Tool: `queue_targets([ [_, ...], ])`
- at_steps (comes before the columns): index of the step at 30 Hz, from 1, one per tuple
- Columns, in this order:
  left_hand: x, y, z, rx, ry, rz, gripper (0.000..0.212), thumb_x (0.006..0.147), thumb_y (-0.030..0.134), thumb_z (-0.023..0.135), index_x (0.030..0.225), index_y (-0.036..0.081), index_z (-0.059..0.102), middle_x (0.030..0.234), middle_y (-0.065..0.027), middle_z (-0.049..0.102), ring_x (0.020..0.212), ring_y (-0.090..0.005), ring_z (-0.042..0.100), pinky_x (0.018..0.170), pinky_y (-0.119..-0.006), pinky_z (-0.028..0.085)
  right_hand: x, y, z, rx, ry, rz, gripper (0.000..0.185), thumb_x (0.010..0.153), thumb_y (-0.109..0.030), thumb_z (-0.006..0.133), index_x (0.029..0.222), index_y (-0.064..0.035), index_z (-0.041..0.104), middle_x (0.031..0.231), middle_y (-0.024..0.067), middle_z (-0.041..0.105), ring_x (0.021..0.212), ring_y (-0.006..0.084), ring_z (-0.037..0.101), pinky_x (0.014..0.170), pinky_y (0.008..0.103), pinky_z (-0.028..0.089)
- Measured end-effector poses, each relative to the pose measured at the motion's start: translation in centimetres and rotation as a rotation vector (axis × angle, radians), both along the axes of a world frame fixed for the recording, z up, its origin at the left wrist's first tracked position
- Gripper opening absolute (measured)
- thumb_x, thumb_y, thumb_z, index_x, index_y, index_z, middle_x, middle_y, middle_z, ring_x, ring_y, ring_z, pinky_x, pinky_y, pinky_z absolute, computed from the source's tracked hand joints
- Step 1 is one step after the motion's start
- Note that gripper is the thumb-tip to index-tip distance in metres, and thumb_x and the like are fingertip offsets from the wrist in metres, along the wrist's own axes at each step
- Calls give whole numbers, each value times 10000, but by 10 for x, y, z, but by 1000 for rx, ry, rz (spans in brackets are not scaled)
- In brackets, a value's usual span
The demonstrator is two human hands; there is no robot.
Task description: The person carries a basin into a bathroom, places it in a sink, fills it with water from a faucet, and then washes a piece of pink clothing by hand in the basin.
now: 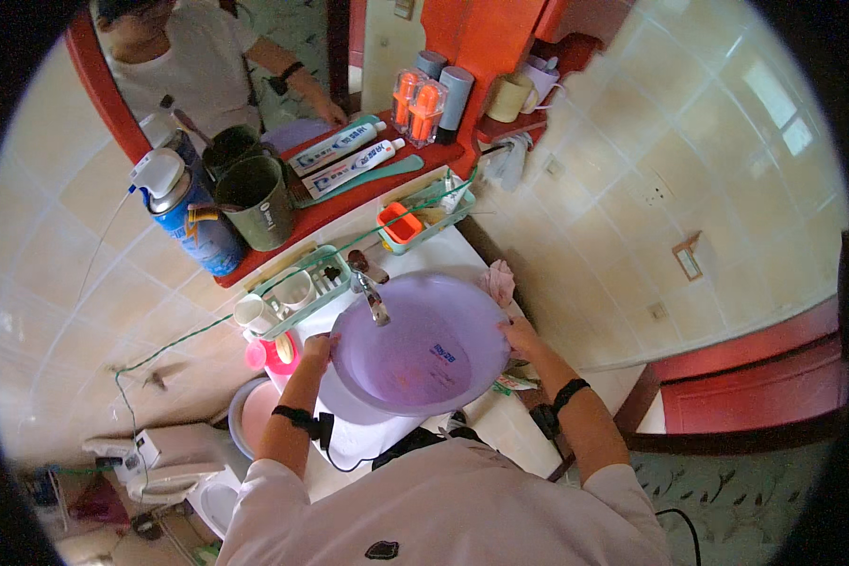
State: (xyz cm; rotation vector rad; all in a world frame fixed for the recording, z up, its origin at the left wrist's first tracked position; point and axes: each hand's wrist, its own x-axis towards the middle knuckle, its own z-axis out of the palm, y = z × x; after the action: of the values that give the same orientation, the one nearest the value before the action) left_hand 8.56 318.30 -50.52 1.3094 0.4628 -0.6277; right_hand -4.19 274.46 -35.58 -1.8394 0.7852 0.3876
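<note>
A round purple plastic basin (410,339) is below the chrome faucet (372,297), at the white sink counter. My left hand (320,349) grips its left rim, and my right hand (518,335) has hold of the opposite rim. The basin's inside bears printed writing; whether water lies in it I cannot tell. Beyond my right hand, a pink cloth (498,283) rests at the counter's edge. Close to my left hand stands a bright pink container (283,354). Most of my fingers are hidden by the rim.
On a red shelf under the mirror stand a blue spray can (197,226), a dark green cup (256,201) and toothpaste tubes (354,166). Green baskets (311,301) line the counter's back. A toilet (177,467) and another basin (244,417) are at lower left.
</note>
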Motion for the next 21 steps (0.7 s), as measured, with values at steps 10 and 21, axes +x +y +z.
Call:
queue_targets([
  [10, -125, -20, 95, -88, -59, -166, 354, 852, 234, 662, 1055, -51, 607, 884, -77, 641, 739, -163, 623, 697, -273, 517, 45, -44, 47, -674, -65, 178, 488, 808, -359, 559, 933, 111, 605, 904, 316, 621, 827, 465, 610, 752, 509, 489],
  [21, -163, -137, 152, -337, 23, -234, 377, 850, 172, 676, 1144, 65, 466, 1085, -106, 589, 1012, -244, 587, 865, -425, 520, -13, -159, 97, -536, -339, 74, 529, 894, -407, 585, 1164, 46, 544, 1033, 202, 627, 922, 292, 603, 837, 396, 463],
])
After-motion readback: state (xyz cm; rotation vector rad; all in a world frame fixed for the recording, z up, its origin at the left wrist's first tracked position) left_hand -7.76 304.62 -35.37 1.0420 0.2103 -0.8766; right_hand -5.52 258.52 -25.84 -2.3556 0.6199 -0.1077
